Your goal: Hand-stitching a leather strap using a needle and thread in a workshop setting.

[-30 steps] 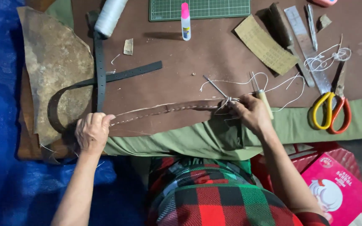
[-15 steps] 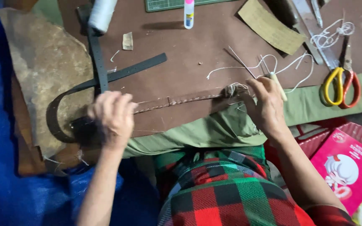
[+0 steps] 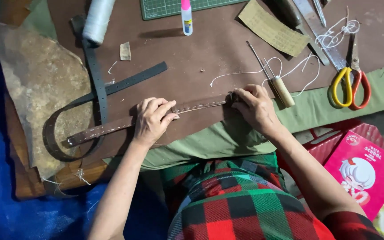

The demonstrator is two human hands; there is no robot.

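Open brown work surface (image 3: pixel 192 66) between the two hands and the far edge; a hand can pass there. Left side blocked: dark punched leather strap (image 3: pixel 96 78) crossing a second dark strap (image 3: pixel 134 80), curled over a mottled tan leather hide (image 3: pixel 36 84). White thread spool (image 3: pixel 98 20) far left. Small glue bottle with pink cap (image 3: pixel 186 18) and green cutting mat (image 3: pixel 174 6) far centre. Right: wooden-handled awl (image 3: pixel 277 82) just beside right hand (image 3: pixel 256 106), loose white thread (image 3: pixel 298 66), yellow-and-orange scissors (image 3: pixel 350 84), metal ruler (image 3: pixel 318 33), tan sandpaper piece (image 3: pixel 272 29). Left hand (image 3: pixel 152 120) presses the long stitched brown strap (image 3: pixel 147 118), spanning the near edge.
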